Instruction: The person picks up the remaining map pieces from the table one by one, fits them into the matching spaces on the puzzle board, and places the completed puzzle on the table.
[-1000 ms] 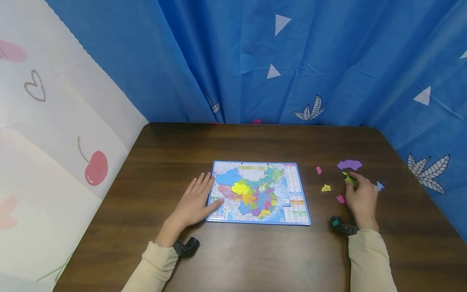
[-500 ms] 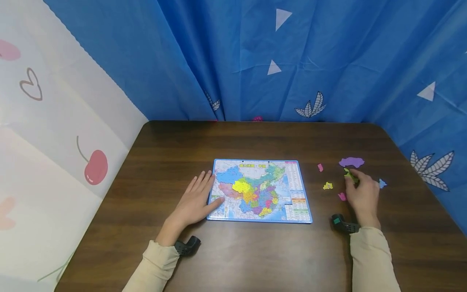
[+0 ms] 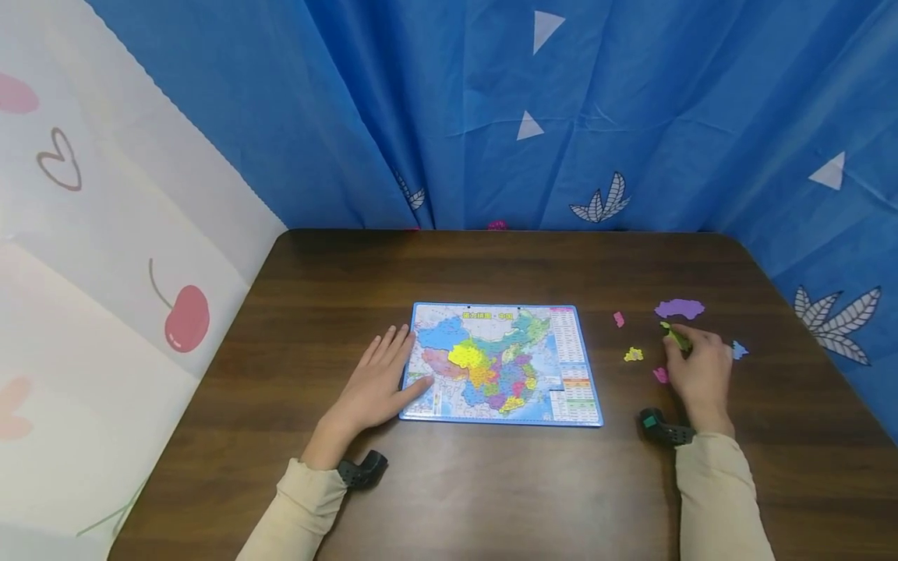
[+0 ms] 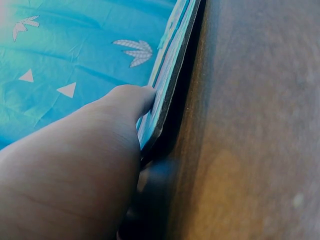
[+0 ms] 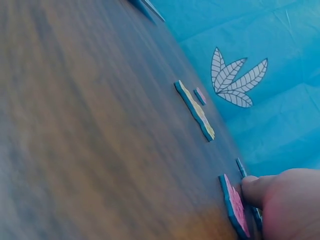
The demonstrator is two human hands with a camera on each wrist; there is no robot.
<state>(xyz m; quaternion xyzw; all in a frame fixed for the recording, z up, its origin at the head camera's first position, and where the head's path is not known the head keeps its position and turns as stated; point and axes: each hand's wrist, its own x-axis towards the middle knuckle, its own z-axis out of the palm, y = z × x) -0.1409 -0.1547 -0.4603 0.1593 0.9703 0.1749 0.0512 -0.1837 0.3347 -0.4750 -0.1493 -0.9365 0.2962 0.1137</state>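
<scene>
Rectangular map puzzle board with a blue rim (image 3: 568, 343) lies flat on the dark brown wooden table (image 3: 526, 499). At its left edge the left hand (image 3: 375, 382) rests with fingers straight and spread, grasping nothing, its thumb over the lower left corner. Right of the board come a small pink piece (image 3: 619, 319), a knobbly yellow piece (image 3: 634, 354) and a magenta piece (image 3: 661, 375). Next, the right hand (image 3: 701, 374) pinches a narrow green piece (image 3: 678, 340), just below a wide purple piece (image 3: 680, 309); a pale blue piece (image 3: 740, 350) lies beyond.

For a good pick-up, the pinch should probably stay on the green piece's edges and rise straight, so the purple and magenta neighbours are not nudged; light left-hand pressure should steady the board.

Only the left wrist view shows the board's thick dark side and the thumb tip meeting its face. The right wrist view reveals the loose pieces' thick edges, but whether the green one is off the table I cannot tell.
</scene>
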